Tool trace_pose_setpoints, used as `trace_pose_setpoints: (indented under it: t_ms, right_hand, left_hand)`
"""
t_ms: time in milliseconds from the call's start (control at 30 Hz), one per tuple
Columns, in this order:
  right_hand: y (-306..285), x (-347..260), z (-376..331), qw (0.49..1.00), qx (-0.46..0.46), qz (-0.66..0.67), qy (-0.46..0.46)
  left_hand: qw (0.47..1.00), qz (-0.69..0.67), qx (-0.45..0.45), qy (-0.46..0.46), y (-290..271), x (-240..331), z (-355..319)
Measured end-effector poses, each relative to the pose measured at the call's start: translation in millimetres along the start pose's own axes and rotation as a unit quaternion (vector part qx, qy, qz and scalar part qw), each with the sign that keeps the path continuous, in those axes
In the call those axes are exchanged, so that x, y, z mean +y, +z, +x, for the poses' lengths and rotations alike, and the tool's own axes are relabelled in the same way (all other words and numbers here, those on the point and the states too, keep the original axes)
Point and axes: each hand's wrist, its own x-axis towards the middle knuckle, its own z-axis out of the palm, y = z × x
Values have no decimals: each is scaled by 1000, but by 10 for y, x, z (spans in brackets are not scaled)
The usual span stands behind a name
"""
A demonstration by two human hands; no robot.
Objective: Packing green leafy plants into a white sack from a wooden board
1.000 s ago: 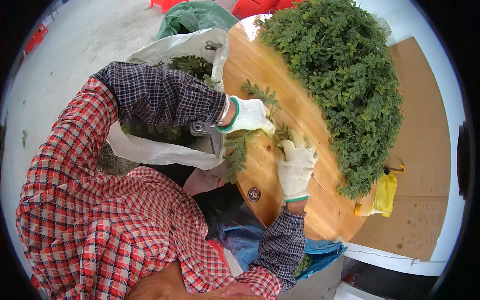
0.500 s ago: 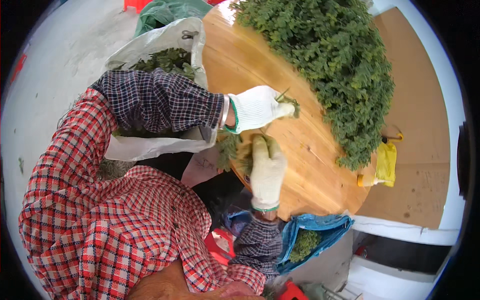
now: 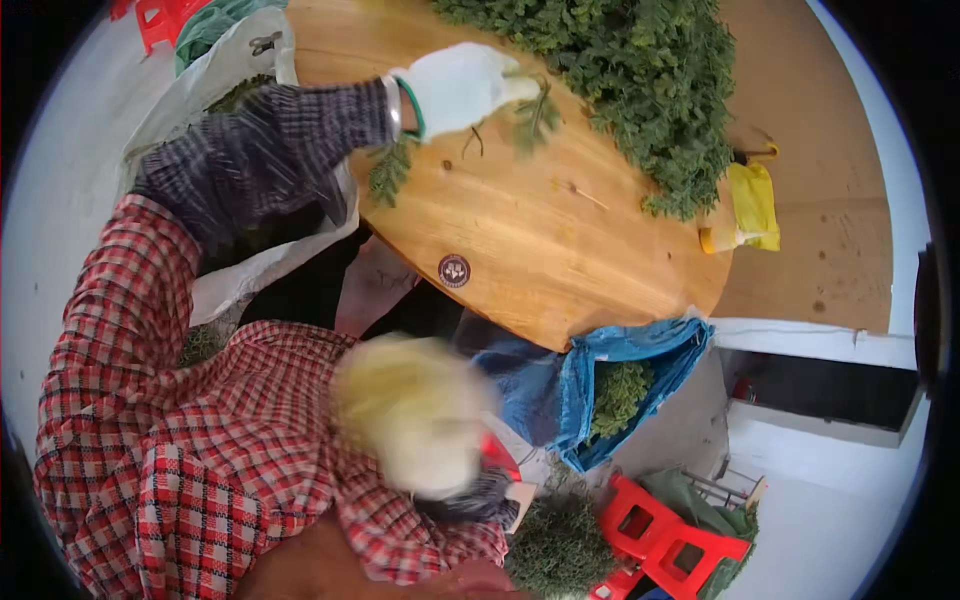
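My left hand (image 3: 465, 88), in a white knitted glove with a green cuff, is over the wooden table, its fingertips closed at a small leafy green sprig (image 3: 538, 122). Another sprig (image 3: 390, 172) shows at the table edge below my left wrist. Close to my body, off the table, is my right hand (image 3: 415, 415) in a pale glove. Motion smears it, so its fingers and anything in them cannot be made out. A big heap of leafy green sprigs (image 3: 640, 80) covers the far side of the round table (image 3: 520, 250).
A white sack (image 3: 240, 290) with greenery stands left of the table. A blue bag (image 3: 580, 400) holding sprigs is at the near right. Beyond the heap are a yellow pouch (image 3: 755, 205) and cardboard (image 3: 810, 240). Red stools (image 3: 670, 535) and more greenery (image 3: 560, 545) are at the lower right.
My right hand has swung off the table, back toward my body. My left hand sits higher and farther left in the picture. The whole view has shifted, showing the red stools at lower right.
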Motion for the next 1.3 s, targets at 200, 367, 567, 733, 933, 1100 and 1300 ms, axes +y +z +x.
trace_pose_setpoints:
  t_ms: [200,367,567,733,933,1100,1300]
  right_hand:
    - [-1026,22,-1298,300,844,-444,31]
    - [-1437,389,-1807,373,596,-430,566]
    - [-1252,15,-1170,431,736,-521,40]
    - [-1299,-388,50,750,576,-257,-197]
    - [-1366,-299,467,858,471,-180,-101]
    - [-1394,-189,813,853,378,-265,-243]
    - [-1338,-347,1010,920,352,35,-169]
  left_hand:
    - [853,-347,-291,-259,-324,119,192]
    - [799,-394,-364,-272,-617,132,237]
    - [776,-405,-427,-229,-848,305,260]
    - [793,-421,-441,-9,-372,103,167]
    - [879,-279,-323,-213,-906,180,328]
    - [839,-419,-206,-281,-817,181,243]
    - [806,-490,-214,-255,-1031,248,319]
